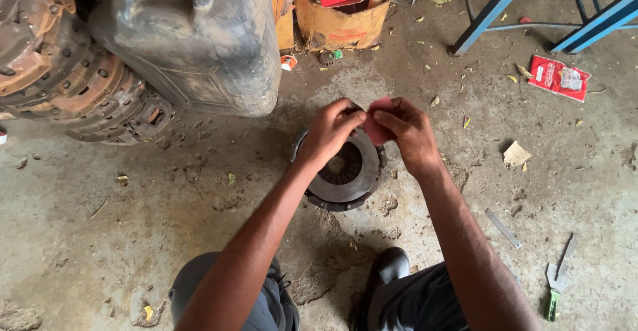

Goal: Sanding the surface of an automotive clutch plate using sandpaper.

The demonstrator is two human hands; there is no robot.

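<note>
Head view | my left hand (334, 129) and right hand (409, 131) both pinch a small red scrap (377, 130), held above the round metal disc (345, 171) lying on the concrete floor (199, 238) | disc looks untouched so far; scrap not yet applied.

Rough, stained concrete floor (133, 238), dusty and pitted. Dark matt metal clutch plate (345, 171), greasy, grimy at rim. Small pink matt sheet (377, 131), paper or abrasive, cannot tell. Rusted metal clutch covers (60, 72), flaking. Dull grey plastic jerrycan (199, 38), dirt-coated. Creased glossy red wrapper (559, 77). Blue painted metal frame (505, 2).
</note>
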